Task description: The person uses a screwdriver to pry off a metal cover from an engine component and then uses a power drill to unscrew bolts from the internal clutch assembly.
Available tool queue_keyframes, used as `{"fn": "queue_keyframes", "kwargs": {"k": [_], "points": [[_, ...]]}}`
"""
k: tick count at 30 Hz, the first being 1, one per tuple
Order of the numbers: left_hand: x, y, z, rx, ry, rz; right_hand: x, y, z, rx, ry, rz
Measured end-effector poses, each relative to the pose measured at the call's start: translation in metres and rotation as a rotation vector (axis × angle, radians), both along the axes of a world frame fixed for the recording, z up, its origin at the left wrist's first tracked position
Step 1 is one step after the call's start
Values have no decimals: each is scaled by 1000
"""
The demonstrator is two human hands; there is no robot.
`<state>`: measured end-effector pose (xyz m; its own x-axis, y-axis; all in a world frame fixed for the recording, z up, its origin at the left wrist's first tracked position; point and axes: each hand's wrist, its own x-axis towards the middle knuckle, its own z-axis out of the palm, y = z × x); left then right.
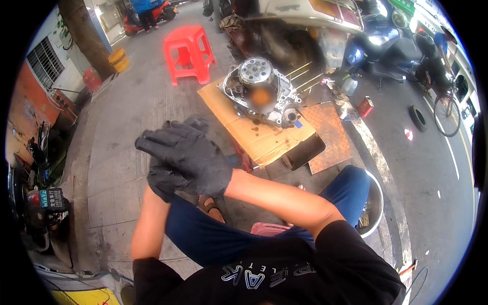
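Black gloves cover both of my hands, which are pressed together above the paving. My right hand lies across the left with its fingers stretched out. Beneath it, my left hand is mostly hidden, so its finger pose is unclear. No tool shows in either hand. Just beyond them, a partly opened motorcycle engine rests on a flattened cardboard box. A round metal clutch part sits at its top, and long studs stick out to its right. Dark oil spots mark the cardboard.
A red plastic stool stands beyond the cardboard. To its right are a rusty metal plate, a red can and a spray bottle. A metal basin sits beside my right knee. Parked scooters line the road, where a cyclist shows.
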<state>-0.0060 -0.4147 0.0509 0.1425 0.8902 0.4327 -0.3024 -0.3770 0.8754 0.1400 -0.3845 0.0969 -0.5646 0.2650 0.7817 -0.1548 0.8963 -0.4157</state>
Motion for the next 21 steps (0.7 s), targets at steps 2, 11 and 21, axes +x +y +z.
{"fn": "queue_keyframes", "kwargs": {"k": [2, 11, 21], "points": [[46, -10, -21, 102, 250, 237, 7, 16, -41, -101, -37, 2], [22, -40, -88, -375, -394, 118, 24, 10, -263, -942, -366, -276], [-62, 61, -60, -352, 992, 634, 60, 62, -464, -579, -808, -446]]}}
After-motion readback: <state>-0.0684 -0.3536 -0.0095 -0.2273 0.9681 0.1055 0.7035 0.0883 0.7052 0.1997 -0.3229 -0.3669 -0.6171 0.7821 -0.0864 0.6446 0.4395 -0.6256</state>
